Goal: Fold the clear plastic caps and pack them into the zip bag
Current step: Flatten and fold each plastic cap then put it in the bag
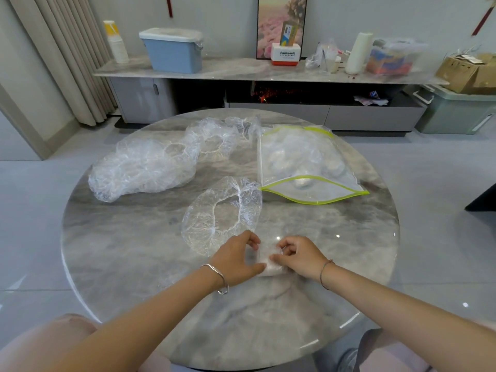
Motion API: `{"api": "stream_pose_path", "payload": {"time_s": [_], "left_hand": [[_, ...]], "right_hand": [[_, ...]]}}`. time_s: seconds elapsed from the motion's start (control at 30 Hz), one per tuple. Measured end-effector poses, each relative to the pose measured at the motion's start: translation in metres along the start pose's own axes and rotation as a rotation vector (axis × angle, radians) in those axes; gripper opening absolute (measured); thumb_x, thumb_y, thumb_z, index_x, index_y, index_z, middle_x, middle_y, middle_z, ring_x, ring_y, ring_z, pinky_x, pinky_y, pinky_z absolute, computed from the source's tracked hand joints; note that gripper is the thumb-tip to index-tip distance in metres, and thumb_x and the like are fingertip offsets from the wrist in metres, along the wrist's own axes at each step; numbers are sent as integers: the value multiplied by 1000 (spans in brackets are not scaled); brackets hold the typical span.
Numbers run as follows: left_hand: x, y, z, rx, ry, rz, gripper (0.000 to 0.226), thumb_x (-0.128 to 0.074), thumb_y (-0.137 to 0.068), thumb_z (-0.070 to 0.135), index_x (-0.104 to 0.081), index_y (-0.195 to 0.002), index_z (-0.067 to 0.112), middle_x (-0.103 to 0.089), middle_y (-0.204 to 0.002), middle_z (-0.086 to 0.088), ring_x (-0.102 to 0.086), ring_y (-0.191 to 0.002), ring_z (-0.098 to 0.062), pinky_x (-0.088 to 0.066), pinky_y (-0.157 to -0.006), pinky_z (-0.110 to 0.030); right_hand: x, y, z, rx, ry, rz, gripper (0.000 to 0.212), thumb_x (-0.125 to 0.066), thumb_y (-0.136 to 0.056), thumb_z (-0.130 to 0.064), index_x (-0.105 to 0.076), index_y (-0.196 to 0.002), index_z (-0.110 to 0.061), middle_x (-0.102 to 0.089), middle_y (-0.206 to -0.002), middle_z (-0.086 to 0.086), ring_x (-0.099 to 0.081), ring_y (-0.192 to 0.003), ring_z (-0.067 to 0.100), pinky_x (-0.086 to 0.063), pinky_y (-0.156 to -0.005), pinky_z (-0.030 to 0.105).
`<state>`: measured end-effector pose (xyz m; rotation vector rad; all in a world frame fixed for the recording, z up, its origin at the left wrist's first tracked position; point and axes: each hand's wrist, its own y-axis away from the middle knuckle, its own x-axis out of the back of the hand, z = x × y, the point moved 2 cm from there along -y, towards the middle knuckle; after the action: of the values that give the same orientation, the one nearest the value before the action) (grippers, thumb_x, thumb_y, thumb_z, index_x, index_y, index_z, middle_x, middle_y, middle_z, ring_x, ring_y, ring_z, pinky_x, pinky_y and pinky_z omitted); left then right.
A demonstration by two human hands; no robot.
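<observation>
A small folded clear plastic cap point(265, 260) lies on the round marble table point(134, 259), pinched between my left hand point(237, 260) and my right hand point(298, 257). Just beyond my left hand lies an unfolded cap point(214, 210) with its elastic rim up. A pile of loose caps point(150, 167) spreads over the table's far left. The zip bag point(306, 162), clear with a green-yellow edge, lies at the far right with its mouth open toward me and folded caps inside.
Behind the table runs a low marble-topped cabinet point(241, 69) with a blue lidded bin point(174, 51), a red-and-white box point(285, 55) and bags. A green storage box point(456, 108) stands on the floor at the right. My knees show below the table edge.
</observation>
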<state>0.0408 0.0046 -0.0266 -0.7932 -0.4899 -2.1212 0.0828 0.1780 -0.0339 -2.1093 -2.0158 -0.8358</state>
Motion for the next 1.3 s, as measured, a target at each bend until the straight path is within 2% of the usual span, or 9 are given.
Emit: {"api": "stream_pose_path", "payload": {"time_s": [0.1,0.23,0.5,0.67,0.8,0.93,1.03,1.13,1.3], "left_hand": [[4,-3,4,92,124,-27,42,-72,-77,43,-53,-112,27,-54,-95,19,-47,-77,6,-34,-72,-9],[6,-5,7,148,421,39,22,-69,-83,32,-62,-72,14,-53,-52,16,-44,-53,3,-33,-56,-9],[9,-16,23,157,658,86,11,-70,-83,16,-63,-75,15,-63,-60,9,-53,-58,3,-40,-60,-6],[16,-46,23,12,305,263,17,-65,-87,23,-63,-103,23,-64,-99,13,-50,-75,3,-37,-70,-6],[21,-81,20,-126,-58,341,47,-57,-88,38,-50,-130,20,-54,-129,3,-47,-114,-19,-34,-99,-26],[16,-116,23,-168,-446,270,64,-49,-92,43,-21,-148,26,-23,-154,6,-22,-137,-22,-14,-112,-32],[8,-138,21,-157,-619,287,64,-38,-98,42,-5,-150,26,-9,-157,7,-10,-143,-19,-4,-115,-31],[6,-151,16,-114,-685,292,61,-32,-100,34,-1,-150,18,-12,-157,5,-9,-143,-19,-2,-116,-31],[11,-148,1,-137,-638,316,53,-39,-96,31,-33,-144,7,-43,-144,-5,-39,-132,-29,-23,-113,-40]], "right_hand": [[6,3,-15,-7,-176,-26,19,-75,-78,-7,-58,-74,-15,-52,-62,-1,-44,-44,-4,-35,-47,9],[11,8,-23,-32,-201,-89,16,-75,-78,-12,-60,-81,-15,-54,-75,2,-47,-56,3,-36,-49,11],[27,9,-26,-161,-397,-142,15,-72,-80,-9,-64,-92,-9,-64,-61,-3,-60,-51,7,-49,-52,17],[52,-14,-15,138,-167,227,22,-73,-76,3,-65,-81,-17,-67,-84,1,-65,-74,8,-51,-77,17],[74,-37,0,339,178,396,32,-64,-85,-6,-64,-116,-16,-64,-116,-7,-59,-112,12,-42,-99,22],[78,-69,2,367,348,342,46,-51,-94,-10,-42,-140,-9,-40,-146,3,-36,-136,14,-22,-109,16],[72,-99,3,339,446,284,47,-36,-101,-22,-32,-146,-11,-32,-152,4,-31,-139,17,-23,-110,22],[69,-122,7,292,882,260,55,-14,-97,-36,-30,-146,-17,-31,-153,-1,-25,-141,21,-14,-111,31],[79,-153,10,181,991,311,53,-8,-100,-45,-29,-145,-28,-13,-156,-16,10,-145,18,4,-112,36]]}}
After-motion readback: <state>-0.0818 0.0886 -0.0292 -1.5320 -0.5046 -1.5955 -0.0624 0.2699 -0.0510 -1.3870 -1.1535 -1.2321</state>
